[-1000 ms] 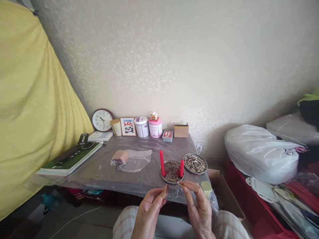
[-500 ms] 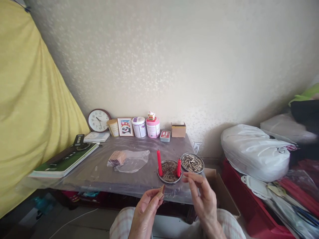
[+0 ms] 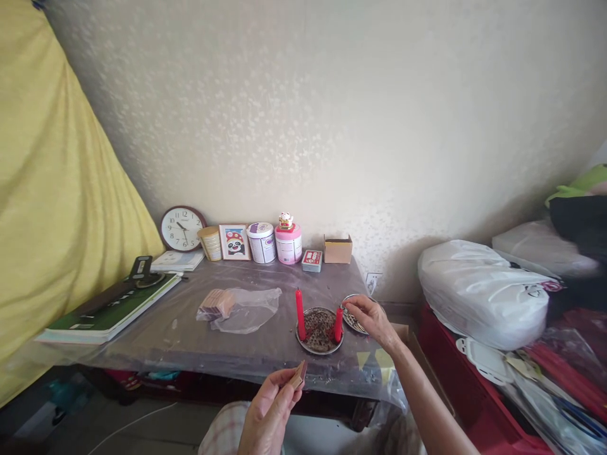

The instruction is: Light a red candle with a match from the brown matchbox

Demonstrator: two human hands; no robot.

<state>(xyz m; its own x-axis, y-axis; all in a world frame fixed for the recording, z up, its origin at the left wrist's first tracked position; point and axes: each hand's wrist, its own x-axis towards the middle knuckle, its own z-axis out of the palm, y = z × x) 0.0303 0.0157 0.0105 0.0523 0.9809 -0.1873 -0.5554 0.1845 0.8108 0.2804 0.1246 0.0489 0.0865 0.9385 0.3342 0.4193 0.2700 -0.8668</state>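
My left hand [image 3: 272, 404] is closed around a small matchbox [image 3: 298, 376], just in front of the table's near edge. My right hand [image 3: 368, 316] reaches out over the table with thumb and fingers pinched on a match, which is barely visible. Its fingertips are right beside the top of the short red candle [image 3: 338, 325]. Left of that, a taller red candle [image 3: 300, 316] stands upright on the same round metal plate [image 3: 320, 351], whose surface is covered with dark bits. Partly behind my right hand lies a second plate [image 3: 348, 321] of used matchsticks.
A stack of matchboxes [image 3: 215, 304] in clear plastic [image 3: 256, 309] lies mid-table. Along the wall stand a clock [image 3: 183, 229], a framed panda picture [image 3: 234, 243], tubs [image 3: 260, 243], a tin [image 3: 312, 261] and an open carton [image 3: 337, 250]. White bags [image 3: 478, 291] sit at right.
My right hand has moved forward from the near side of the plates to the short candle's top. The left hand keeps its hold on the matchbox, and the view has shifted slightly.
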